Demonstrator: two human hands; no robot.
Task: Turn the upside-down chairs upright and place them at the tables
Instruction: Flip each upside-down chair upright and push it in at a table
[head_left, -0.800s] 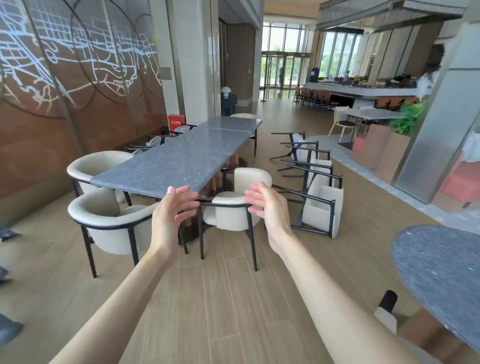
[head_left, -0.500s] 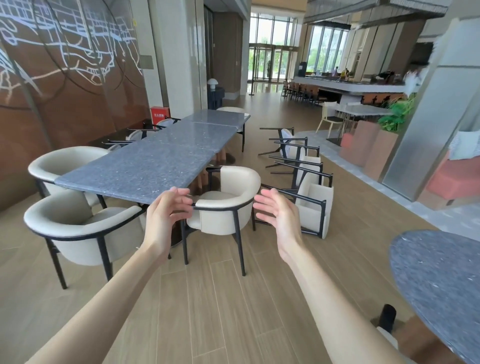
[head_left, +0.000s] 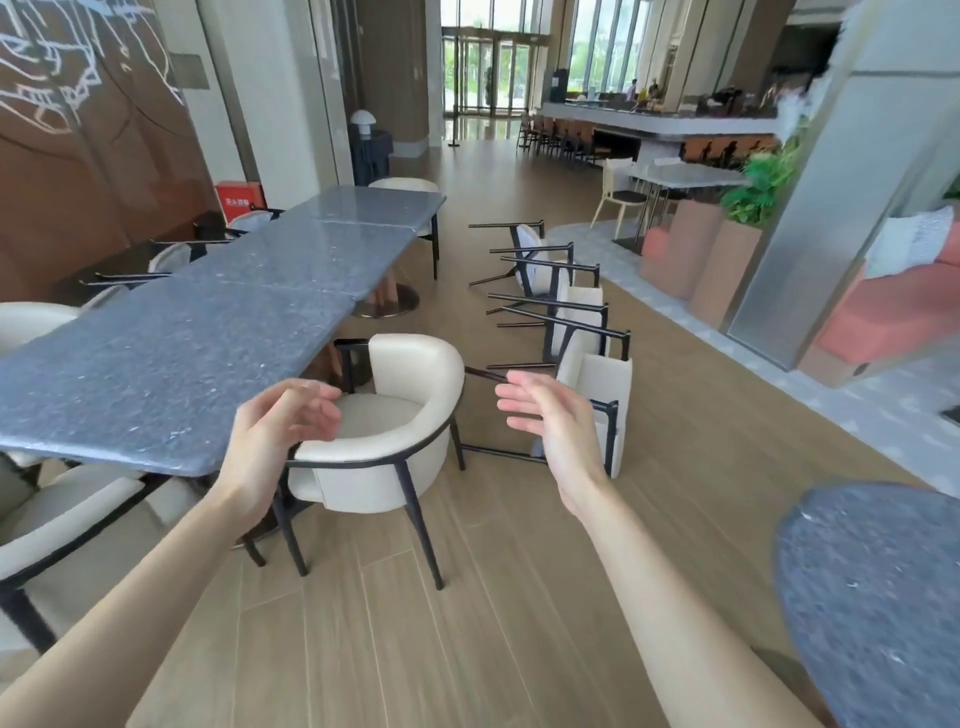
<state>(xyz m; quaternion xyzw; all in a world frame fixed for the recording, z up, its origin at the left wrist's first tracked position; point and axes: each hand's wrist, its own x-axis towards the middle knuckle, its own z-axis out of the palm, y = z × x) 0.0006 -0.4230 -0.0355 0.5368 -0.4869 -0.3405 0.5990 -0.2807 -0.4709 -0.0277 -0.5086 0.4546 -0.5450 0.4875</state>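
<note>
A cream armchair with a black frame stands upright at the near right corner of the long grey stone table. To its right a row of several matching chairs lies tipped over on the wood floor, legs sticking out left; the nearest tipped chair is partly behind my right hand. My left hand hovers in front of the upright chair's left arm, fingers loosely curved, holding nothing. My right hand is raised with fingers spread, empty, in front of the nearest tipped chair.
Another upright cream chair stands at the table's near end on the left. More chairs lie tipped along the table's far left side. A round grey table is at the lower right. Planters and a steel pillar line the right.
The view has moved forward and right, so the upright chair and the tipped row are closer. Both hands stay raised and empty, a little further apart.
</note>
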